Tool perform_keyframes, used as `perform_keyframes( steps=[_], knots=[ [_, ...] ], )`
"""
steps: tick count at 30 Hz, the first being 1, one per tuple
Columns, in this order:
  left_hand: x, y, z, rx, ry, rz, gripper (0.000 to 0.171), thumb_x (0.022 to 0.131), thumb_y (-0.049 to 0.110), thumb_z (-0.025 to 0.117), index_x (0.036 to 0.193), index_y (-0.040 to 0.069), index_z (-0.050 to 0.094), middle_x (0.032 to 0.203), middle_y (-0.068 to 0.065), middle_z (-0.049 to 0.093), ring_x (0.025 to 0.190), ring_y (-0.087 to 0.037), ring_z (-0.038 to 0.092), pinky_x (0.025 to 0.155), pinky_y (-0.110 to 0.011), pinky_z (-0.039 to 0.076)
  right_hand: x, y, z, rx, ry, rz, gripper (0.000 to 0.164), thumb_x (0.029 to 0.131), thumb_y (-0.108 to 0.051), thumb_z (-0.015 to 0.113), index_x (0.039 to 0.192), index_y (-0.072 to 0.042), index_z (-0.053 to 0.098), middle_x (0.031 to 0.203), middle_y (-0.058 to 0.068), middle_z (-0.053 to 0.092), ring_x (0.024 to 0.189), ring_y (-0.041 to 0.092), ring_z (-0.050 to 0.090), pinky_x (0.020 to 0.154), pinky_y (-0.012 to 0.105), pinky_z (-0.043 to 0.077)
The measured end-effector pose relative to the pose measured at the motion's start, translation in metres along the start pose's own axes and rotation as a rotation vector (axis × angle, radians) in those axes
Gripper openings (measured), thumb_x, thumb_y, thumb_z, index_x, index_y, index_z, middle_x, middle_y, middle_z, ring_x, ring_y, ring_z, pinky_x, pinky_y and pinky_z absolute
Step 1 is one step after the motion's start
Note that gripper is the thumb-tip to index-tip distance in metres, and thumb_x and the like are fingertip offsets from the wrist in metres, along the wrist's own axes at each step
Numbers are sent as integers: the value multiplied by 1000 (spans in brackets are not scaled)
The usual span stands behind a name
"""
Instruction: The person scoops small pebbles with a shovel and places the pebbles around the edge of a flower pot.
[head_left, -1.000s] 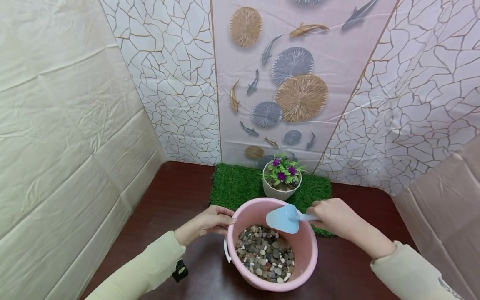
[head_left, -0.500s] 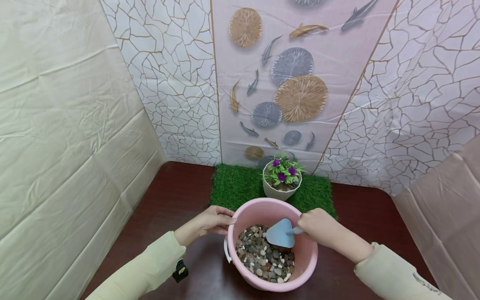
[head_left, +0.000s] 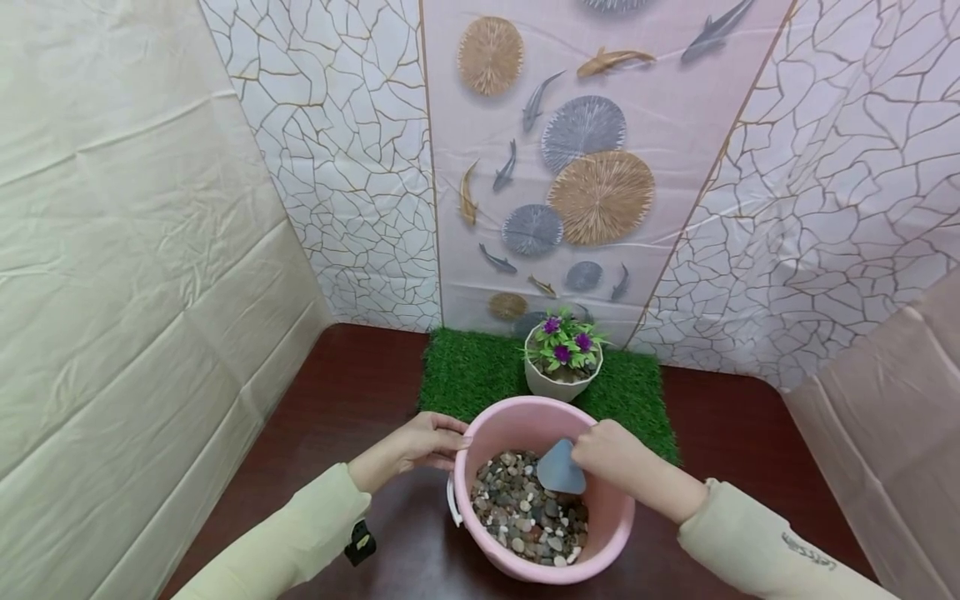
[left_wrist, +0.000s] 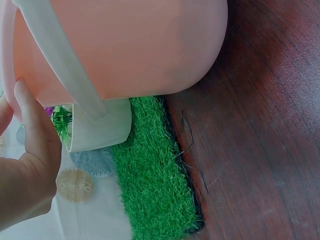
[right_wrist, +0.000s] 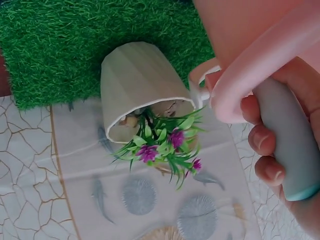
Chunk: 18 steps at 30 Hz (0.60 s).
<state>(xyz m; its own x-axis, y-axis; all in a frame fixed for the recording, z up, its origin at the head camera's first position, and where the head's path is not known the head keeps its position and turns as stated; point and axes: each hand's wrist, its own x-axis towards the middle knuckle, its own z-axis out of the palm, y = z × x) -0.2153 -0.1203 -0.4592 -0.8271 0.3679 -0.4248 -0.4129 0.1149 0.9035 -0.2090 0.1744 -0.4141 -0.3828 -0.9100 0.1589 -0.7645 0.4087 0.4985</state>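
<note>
Scoop of pale-blue plastic (head_left: 561, 469), likely light, stiff, dips into the round pink plastic bucket (head_left: 517, 427), left of the right hand (head_left: 618, 458) wrapped round its handle (right_wrist: 287, 135), the surest hold; the left hand (head_left: 416, 442) pinches the rim (head_left: 555, 575).

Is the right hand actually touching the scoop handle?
Touching. The right wrist view shows it plainly: the fingers of the right hand are curled round the scoop handle, with no gap between.
</note>
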Motion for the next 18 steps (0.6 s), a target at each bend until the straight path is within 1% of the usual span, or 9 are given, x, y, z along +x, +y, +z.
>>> perform_keyframes(
  steps=[3, 6, 8, 9, 12, 15, 18],
  knots=[
    [1, 0, 0, 1, 2, 1, 45, 88, 7, 62, 127, -11, 50, 107, -19, 68, 70, -9, 65, 65, -23, 59, 2, -5, 4, -8, -7, -40, 33, 63, -13, 75, 48, -23, 48, 50, -9, 53, 43, 9, 39, 40, 23, 35],
    [0, 0, 1, 2, 7, -2, 44, 88, 7, 62, 127, -11, 51, 100, -13, 70, 71, -9, 65, 65, -24, 59, 5, -10, 10, 2, -6, -102, 32, 61, -14, 74, 48, -25, 47, 49, -11, 52, 43, 8, 38, 41, 21, 34],
    [1, 0, 1, 2, 8, -3, 44, 87, 7, 62, 127, -11, 51, 96, -9, 70, 72, -9, 65, 66, -24, 60, 7, -11, 13, 8, -2, -127, 30, 59, -15, 74, 48, -27, 48, 50, -12, 53, 43, 8, 38, 41, 22, 33],
    [1, 0, 0, 1, 8, -3, 44, 87, 7, 62, 127, -11, 51, 95, -8, 70, 72, -9, 66, 66, -24, 60, 7, -11, 15, 15, -6, -128, 30, 58, -15, 74, 48, -27, 48, 50, -12, 53, 43, 8, 38, 41, 22, 33],
    [0, 1, 0, 0, 7, 0, 45, 87, 7, 63, 127, -11, 51, 95, -8, 70, 72, -9, 66, 66, -24, 60, 7, -8, 17, 57, -23, -112, 30, 61, -15, 74, 49, -25, 49, 51, -11, 54, 43, 9, 37, 41, 23, 31],
    [0, 2, -1, -1, 11, -4, 44, 87, 6, 62, 127, -10, 51, 96, -9, 70, 72, -9, 66, 65, -24, 60, 7, -6, 16, 132, -20, -101, 30, 64, -12, 73, 49, -24, 49, 52, -10, 54, 43, 8, 35, 41, 22, 28],
    [-1, 2, -2, 2, 16, -9, 44, 87, 7, 63, 127, -10, 51, 96, -8, 69, 72, -9, 65, 65, -24, 60, 9, -8, 15, 201, -22, -81, 31, 62, -9, 72, 47, -23, 48, 50, -10, 52, 43, 7, 31, 41, 21, 25]
  ],
)
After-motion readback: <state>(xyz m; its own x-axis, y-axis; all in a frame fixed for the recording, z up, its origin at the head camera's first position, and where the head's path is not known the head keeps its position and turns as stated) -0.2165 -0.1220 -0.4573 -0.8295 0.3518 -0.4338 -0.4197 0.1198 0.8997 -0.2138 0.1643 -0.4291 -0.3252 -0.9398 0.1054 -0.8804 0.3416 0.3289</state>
